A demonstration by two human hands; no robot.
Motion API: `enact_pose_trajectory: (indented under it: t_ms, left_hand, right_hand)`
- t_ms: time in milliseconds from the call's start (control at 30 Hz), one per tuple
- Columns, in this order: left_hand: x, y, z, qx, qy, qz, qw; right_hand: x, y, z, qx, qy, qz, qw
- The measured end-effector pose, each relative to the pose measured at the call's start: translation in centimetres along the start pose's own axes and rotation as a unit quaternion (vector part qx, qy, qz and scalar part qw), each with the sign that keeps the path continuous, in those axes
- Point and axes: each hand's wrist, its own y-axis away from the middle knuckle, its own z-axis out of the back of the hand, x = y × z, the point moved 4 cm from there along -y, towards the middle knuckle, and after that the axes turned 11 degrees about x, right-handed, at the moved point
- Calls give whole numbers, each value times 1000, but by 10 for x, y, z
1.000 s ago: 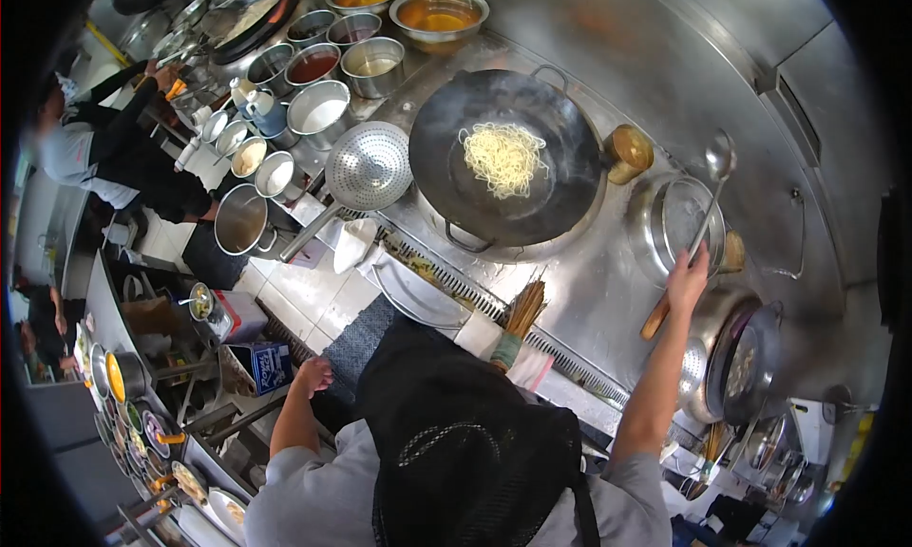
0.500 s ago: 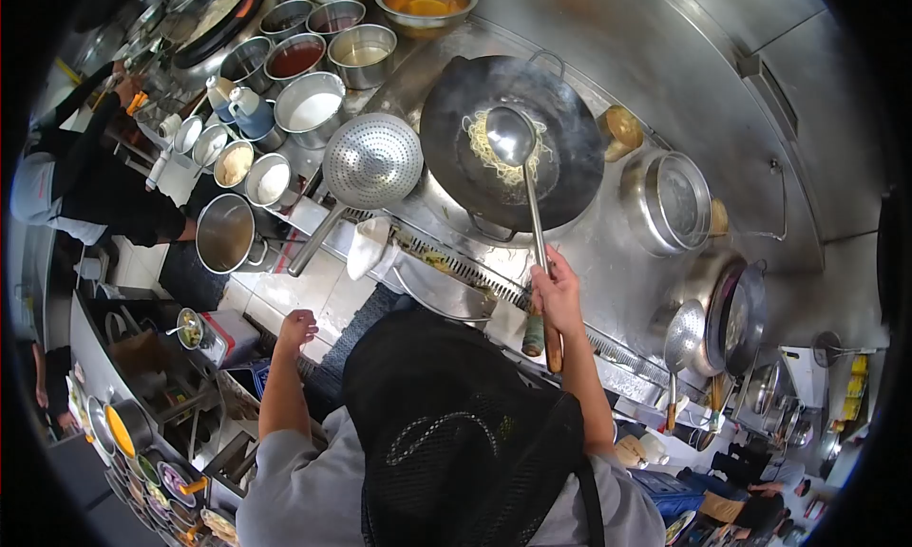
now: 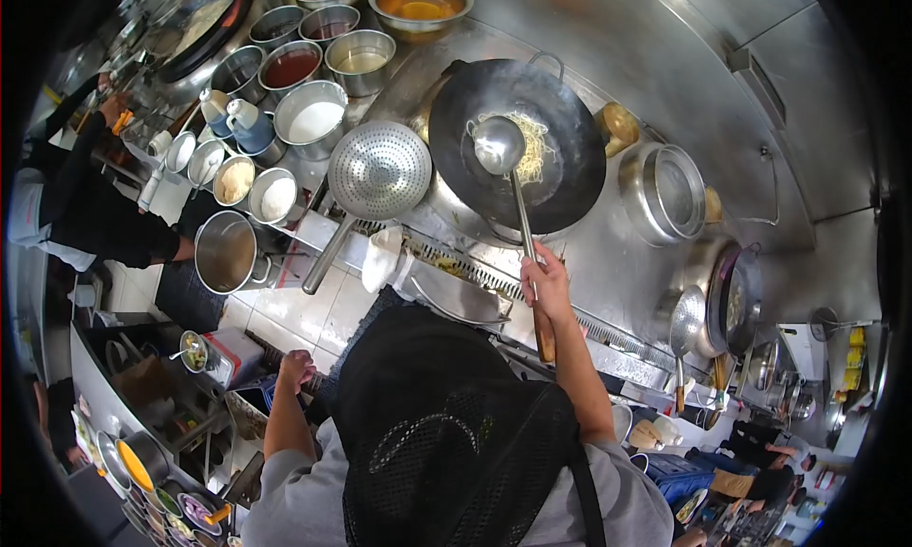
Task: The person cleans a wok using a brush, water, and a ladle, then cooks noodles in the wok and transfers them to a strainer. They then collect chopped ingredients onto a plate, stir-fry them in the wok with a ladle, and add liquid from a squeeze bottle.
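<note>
My right hand is wrapped round the handle of a long ladle with a wooden grip end. Its metal bowl rests inside a black wok, at the left edge of a small heap of pale noodles. Light steam hangs over the wok. My left hand is held low at my side over the floor, fingers curled in, with nothing visible in it. To the wok's left a large perforated strainer lies with its handle toward me, beside a white cloth on the counter edge.
Metal pots of sauces and seasonings, among them a red sauce and a white one, stand at the left. A deep pot sits nearer. Stacked metal bowls and a second strainer are right. Another person works far left.
The ladle's bowl has moved left and slightly down in the wok, and the noodles now show more to its right. My left hand has dropped lower and its fingers are curled tighter.
</note>
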Motion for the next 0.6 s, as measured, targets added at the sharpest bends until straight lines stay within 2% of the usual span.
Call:
enact_pose_trajectory:
  t_ms: [33,67,100,133,167,200,267,300,367,400,433,467,500,533,567,600]
  left_hand:
    - [-12,1,-3,-11,-51,-17,999]
    - [-23,1,-11,-9,-52,-17,998]
    - [-36,2,-19,-50,-94,-22,994]
    - [-48,4,-25,-90,-136,-27,986]
    - [-56,5,-30,-84,-111,-39,989]
    - [-60,3,-31,-82,-116,-36,989]
    - [-67,-4,-33,-64,-136,-24,988]
    - [-68,-8,-32,-62,-142,-21,988]
    - [-69,-15,-30,-46,-134,9,990]
    - [-72,-17,-34,-43,-141,9,989]
    - [-74,-20,-38,-46,-153,16,987]
    - [-77,-22,-41,-49,-166,23,985]
    - [-78,-28,-41,-39,-179,25,983]
    - [-81,-35,-42,-34,-183,24,982]
    - [-85,-39,-47,-37,-192,25,980]
    - [-87,-42,-51,-40,-200,26,979]
  right_hand:
    - [-2,0,0,14,-58,5,998]
    - [1,5,1,12,-57,5,998]
    - [3,12,0,41,-255,6,966]
    - [3,21,1,67,-443,7,894]
    - [1,28,5,106,-553,21,826]
    - [11,40,3,101,-555,23,825]
    - [36,73,2,102,-659,61,743]
    - [41,87,5,97,-661,66,741]
    - [48,113,24,44,-586,145,796]
    - [46,122,30,39,-587,150,794]
    - [40,132,43,-80,-431,133,889]
    - [36,144,56,-198,-256,108,940]
    - [23,151,68,-257,-82,80,960]
    - [9,154,77,-263,-82,83,958]
    - [-3,159,87,-315,116,37,941]
    - [-12,162,93,-353,310,-14,883]
